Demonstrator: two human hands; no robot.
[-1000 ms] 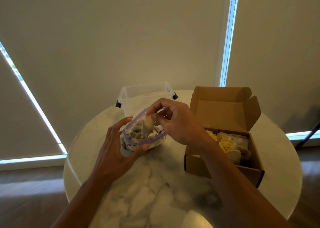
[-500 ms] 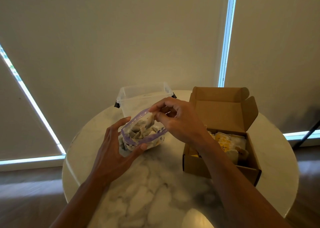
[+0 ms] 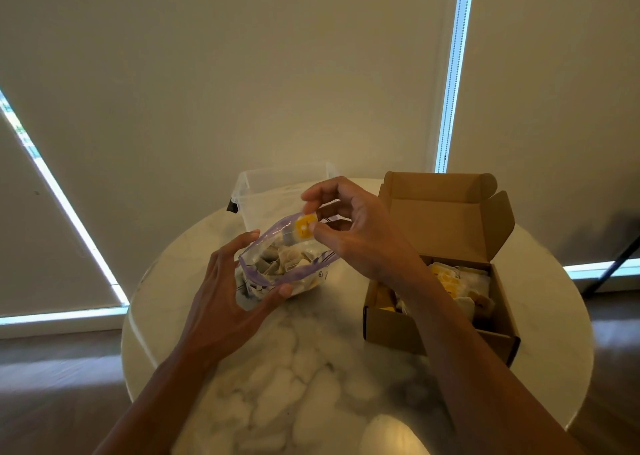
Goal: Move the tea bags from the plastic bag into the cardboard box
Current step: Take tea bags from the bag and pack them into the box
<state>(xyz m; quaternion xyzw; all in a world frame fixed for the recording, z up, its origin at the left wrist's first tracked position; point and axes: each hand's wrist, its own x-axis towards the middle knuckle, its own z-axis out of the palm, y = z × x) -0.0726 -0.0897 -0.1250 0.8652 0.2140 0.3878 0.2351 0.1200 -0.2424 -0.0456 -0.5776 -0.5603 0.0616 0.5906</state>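
Observation:
A clear plastic bag [image 3: 313,274] with a purple zip rim sits open on the round marble table [image 3: 311,378], holding several pale tea bags [image 3: 280,264]. My left hand [image 3: 225,292] grips the bag's near left side, thumb on its front. My right hand [image 3: 353,233] hovers over the bag's mouth and pinches a tea bag with a yellow tag [image 3: 304,226] between thumb and fingers. To the right stands the open cardboard box [image 3: 398,326], lid flap up, with several yellow-tagged tea bags [image 3: 450,281] inside.
A clear plastic storage tub [image 3: 277,195] stands behind the bag at the table's far edge. Closed blinds fill the wall behind. Wooden floor surrounds the table, with a dark stand leg [image 3: 613,264] at the right.
My right hand has lifted out of the bag's mouth, now pinching a yellow-tagged tea bag above it. My left hand keeps its hold on the bag.

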